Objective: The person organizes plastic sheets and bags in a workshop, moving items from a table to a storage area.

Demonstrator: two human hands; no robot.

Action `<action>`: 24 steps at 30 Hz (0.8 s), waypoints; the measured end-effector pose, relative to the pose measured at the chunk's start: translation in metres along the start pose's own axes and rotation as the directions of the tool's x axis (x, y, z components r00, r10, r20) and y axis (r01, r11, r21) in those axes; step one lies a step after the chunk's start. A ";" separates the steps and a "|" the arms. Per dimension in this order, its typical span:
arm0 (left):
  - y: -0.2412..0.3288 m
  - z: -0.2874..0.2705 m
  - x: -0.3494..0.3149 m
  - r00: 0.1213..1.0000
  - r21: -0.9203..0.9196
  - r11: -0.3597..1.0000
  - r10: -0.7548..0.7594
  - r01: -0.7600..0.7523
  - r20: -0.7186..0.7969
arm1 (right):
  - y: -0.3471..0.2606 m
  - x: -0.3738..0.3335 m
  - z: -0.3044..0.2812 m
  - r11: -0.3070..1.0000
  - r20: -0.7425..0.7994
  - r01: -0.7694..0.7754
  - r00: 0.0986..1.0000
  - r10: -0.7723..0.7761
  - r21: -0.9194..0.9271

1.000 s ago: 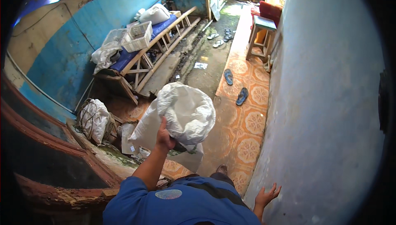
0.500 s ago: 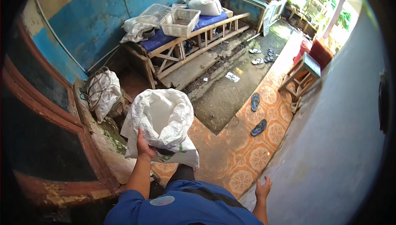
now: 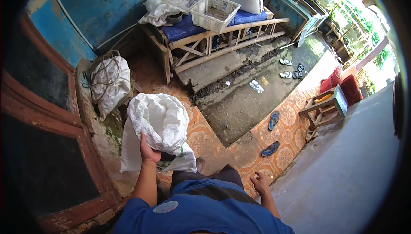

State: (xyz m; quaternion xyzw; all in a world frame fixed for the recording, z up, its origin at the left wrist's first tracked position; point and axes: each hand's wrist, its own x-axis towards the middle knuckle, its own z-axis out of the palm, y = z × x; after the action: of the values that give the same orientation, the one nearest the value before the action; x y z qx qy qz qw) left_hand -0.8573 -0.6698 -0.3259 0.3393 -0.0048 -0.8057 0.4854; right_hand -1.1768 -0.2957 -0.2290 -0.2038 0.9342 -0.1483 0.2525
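Observation:
My left hand [image 3: 150, 151] grips a white woven sack [image 3: 159, 120] by its near side, below the thick rolled-down rim. The sack's round mouth faces up and shows a white inside; its lower part hangs flat and loose, with some green and dark print. Most of my left fingers lie behind the cloth. My right hand [image 3: 260, 183] hangs free at my right side, above the tiled floor, loosely bent with fingers apart and nothing in it.
A filled white sack with rope [image 3: 112, 82] leans at the left by a brown-framed window. Ahead, a wooden bench [image 3: 227, 41] carries white plastic baskets [image 3: 215, 14] and another sack [image 3: 246, 0]. Blue sandals [image 3: 270, 148] lie on the orange tiles [image 3: 205, 142]; a small stool [image 3: 326, 103] stands right.
My view has swung left and I have moved forward slightly. The sack is still in my left hand, a little further left. My right hand has moved inward, its fingers more bent.

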 end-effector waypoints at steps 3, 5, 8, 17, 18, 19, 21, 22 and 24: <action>-0.014 0.036 0.006 0.996 0.002 0.998 -0.055 0.055 0.076 | -0.028 0.036 -0.006 1.000 0.083 -0.005 0.996 0.008 -0.027; -0.031 0.081 0.006 0.991 0.008 0.996 -0.091 0.090 0.095 | -0.034 0.066 -0.007 0.999 0.126 -0.005 0.992 0.010 -0.040; -0.062 0.130 0.019 0.943 0.049 0.974 -0.226 0.221 0.244 | -0.043 0.122 -0.005 0.951 0.210 0.056 0.970 -0.124 0.305; -0.149 0.277 0.042 0.627 0.260 0.813 -0.571 0.521 0.530 | -0.119 0.230 -0.054 0.202 0.501 -0.458 0.789 -0.355 0.865; -0.159 0.285 0.048 0.641 0.347 0.792 -0.610 0.502 0.466 | -0.116 0.241 -0.056 0.127 0.498 -0.491 0.770 -0.399 0.862; -0.165 0.296 0.051 0.646 0.345 0.796 -0.605 0.497 0.466 | -0.122 0.248 -0.062 0.130 0.500 -0.494 0.766 -0.404 0.860; -0.177 0.310 0.055 0.554 0.409 0.716 -0.698 0.567 0.454 | -0.139 0.247 -0.081 -0.095 0.375 -0.439 0.847 -0.377 0.894; -0.186 0.310 0.062 0.527 0.418 0.662 -0.749 0.622 0.402 | -0.150 0.245 -0.095 -0.208 0.349 -0.452 0.851 -0.392 0.868; -0.203 0.312 0.078 0.592 0.556 0.655 -0.738 0.511 0.325 | -0.149 0.266 -0.098 -0.179 0.307 -0.376 0.896 -0.322 0.909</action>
State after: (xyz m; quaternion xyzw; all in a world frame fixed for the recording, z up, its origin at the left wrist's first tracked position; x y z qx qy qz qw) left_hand -1.2113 -0.7242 -0.1965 0.1765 -0.1817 -0.9655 0.0597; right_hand -1.3940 -0.5298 -0.2005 0.0589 0.3930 -0.7537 0.5235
